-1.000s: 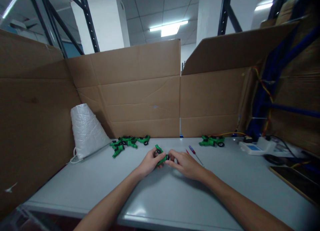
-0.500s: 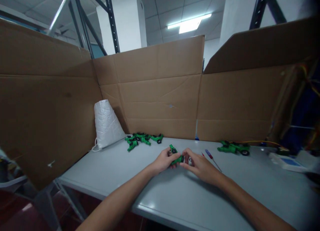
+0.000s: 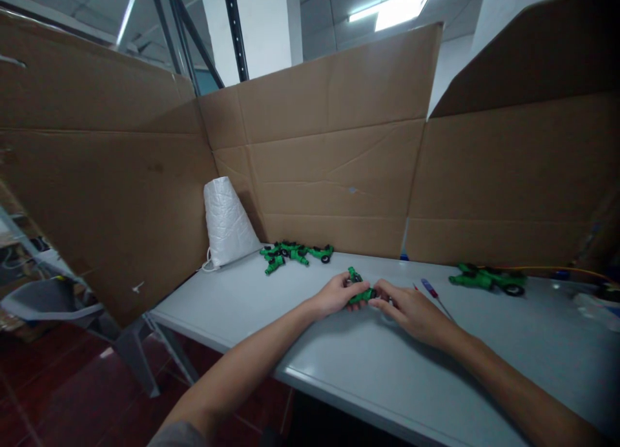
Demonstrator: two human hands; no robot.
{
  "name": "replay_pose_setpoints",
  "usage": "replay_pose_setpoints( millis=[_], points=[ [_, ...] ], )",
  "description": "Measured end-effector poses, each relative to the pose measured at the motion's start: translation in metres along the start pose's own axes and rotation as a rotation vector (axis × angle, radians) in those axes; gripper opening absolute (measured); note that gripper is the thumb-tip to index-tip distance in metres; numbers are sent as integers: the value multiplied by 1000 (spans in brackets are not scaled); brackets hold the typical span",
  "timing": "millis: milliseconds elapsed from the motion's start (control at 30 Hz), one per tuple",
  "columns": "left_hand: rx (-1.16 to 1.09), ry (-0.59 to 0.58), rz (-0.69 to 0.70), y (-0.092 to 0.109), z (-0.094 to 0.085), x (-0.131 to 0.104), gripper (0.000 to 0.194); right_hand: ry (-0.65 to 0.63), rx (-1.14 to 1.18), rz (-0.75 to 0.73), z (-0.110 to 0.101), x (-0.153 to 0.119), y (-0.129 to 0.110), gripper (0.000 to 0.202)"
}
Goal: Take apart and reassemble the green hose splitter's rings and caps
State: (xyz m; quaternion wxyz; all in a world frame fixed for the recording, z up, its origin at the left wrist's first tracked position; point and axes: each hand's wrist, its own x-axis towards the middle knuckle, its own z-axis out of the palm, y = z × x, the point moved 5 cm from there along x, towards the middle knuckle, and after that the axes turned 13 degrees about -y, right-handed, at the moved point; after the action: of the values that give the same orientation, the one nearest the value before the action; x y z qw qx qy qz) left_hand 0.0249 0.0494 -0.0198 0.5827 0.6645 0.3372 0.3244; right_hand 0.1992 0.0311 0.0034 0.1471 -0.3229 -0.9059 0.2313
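Green piece (image 3: 359,298) in the left hand (image 3: 334,295), below and right of the frame's center.
The left hand's fingers wrap it; the right hand (image 3: 411,310) bends close to its black end, whether pinching anything I cannot tell. A screwdriver (image 3: 429,288) lies farther right.

White quilted bag (image 3: 227,227) stands at the table's (image 3: 387,382) far left corner, white cord (image 3: 207,265) at its base. Cardboard panels (image 3: 106,182) line the left and far edges. Yellow cable (image 3: 547,268) runs along the far edge, toward the right. Grey plastic object (image 3: 58,301), partly hidden, noted beyond the left edge, above red tiled floor (image 3: 82,382). Ceiling light (image 3: 404,8) lit.
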Motion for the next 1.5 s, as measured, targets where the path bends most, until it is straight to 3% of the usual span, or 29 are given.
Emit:
replay_pose_setpoints(
  millis=[600,767,867,1033,1500],
  points=[
    [81,-31,9,5,1,0,57,7,-28,12,-3,0,-1,30],
    [47,-8,37,5,-1,1,57,44,12,22,-6,0,3,27],
    [52,-2,33,6,-1,0,56,85,5,19,-10,-1,4,36],
    [50,-3,38,12,0,-2,57,102,-13,-21,-15,-2,-4,25],
    [63,-22,0,20,3,-2,57,54,-72,0,-14,-1,-4,26]
  ],
)
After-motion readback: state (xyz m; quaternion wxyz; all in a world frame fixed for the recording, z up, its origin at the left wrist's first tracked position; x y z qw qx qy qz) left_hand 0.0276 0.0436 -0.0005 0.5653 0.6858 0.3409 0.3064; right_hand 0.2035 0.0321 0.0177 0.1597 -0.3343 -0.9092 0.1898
